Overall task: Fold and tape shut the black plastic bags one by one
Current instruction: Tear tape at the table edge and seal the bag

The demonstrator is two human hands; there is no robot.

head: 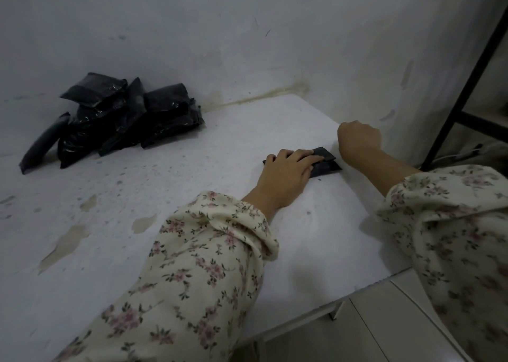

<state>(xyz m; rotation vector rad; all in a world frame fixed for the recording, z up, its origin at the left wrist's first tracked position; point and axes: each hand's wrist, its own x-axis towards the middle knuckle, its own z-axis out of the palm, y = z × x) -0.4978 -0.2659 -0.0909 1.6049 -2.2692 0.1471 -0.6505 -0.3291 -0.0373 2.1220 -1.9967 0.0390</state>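
Note:
A small folded black plastic bag (325,161) lies on the white table (192,169) near its right side. My left hand (286,173) lies flat on the bag, fingers straight, pressing it down and covering its left half. My right hand (358,140) hovers just right of the bag with fingers curled into a fist; whatever may be inside it is hidden. A heap of several black plastic bags (121,119) rests at the back left against the wall.
White walls enclose the table at the back and right. A black metal frame (464,86) stands at the far right. The table's front edge (343,298) runs diagonally at lower right, with light floor tiles below. Stains mark the tabletop at left.

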